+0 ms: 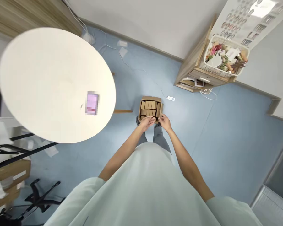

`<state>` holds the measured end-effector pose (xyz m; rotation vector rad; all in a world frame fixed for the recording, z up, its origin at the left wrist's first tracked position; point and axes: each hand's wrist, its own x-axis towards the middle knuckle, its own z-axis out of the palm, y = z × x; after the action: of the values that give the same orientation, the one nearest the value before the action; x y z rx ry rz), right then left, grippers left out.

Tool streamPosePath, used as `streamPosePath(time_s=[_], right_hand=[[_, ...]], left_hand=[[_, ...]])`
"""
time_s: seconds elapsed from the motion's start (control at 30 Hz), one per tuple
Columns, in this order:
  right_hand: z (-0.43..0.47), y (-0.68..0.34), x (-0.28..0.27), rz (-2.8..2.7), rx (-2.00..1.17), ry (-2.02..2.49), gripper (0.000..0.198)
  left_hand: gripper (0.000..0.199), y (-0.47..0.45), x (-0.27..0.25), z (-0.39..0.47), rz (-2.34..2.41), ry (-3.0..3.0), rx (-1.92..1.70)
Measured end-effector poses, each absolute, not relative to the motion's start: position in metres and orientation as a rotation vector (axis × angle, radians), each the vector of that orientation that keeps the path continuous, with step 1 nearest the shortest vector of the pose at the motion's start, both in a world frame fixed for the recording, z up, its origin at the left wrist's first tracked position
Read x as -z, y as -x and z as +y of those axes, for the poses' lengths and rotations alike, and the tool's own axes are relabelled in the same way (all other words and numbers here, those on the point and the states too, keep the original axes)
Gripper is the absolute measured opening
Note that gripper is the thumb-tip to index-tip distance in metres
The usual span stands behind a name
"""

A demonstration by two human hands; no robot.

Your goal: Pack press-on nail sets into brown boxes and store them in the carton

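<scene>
A small open-topped cardboard box (151,98) appears in front of my feet, packed with several small brown cardboard boxes (150,105) in rows. Over its near edge lies my left hand (147,122), fingers stretched out towards the right. My right hand (165,121) is at the near right corner of the box, with its fingers bent together. Anything between those fingertips is too small to make out. The two hands are a short gap apart, and part of the near rim is hidden beneath them.
A white round-edged table (58,84) stands at left, a blurred pink item (91,103) on it. A white power strip (171,98) and its cable lie on the blue floor. A wooden cabinet (198,70) at right bears a filled white basket (222,72). A black chair base (39,199) is lower left.
</scene>
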<state>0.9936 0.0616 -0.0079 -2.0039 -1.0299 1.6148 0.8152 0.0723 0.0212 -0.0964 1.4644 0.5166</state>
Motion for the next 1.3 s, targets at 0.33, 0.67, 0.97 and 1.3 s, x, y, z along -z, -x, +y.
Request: streamPosePath(time_s=[0.33, 0.67, 0.97, 1.3], right_hand=[[0.021, -1.025, -0.067, -0.901, -1.766, 1.723, 0.057], [-0.016, -0.977, -0.145, -0.983, -1.683, 1.689, 0.061], [-0.071, -0.832, -0.209, -1.18, -1.673, 1.64, 0.072], [-0.085, -0.673, -0.242, -1.54, -1.754, 1.474, 0.067]], left_hand=[[0.028, -0.778, -0.138, 0.015, 1.422, -0.213, -0.733], [0.049, -0.686, -0.163, -0.062, 1.441, -0.392, -0.93], [0.036, -0.56, -0.179, -0.151, 1.417, -0.329, -1.209], [0.025, -0.43, -0.202, -0.247, 1.474, -0.04, -1.575]])
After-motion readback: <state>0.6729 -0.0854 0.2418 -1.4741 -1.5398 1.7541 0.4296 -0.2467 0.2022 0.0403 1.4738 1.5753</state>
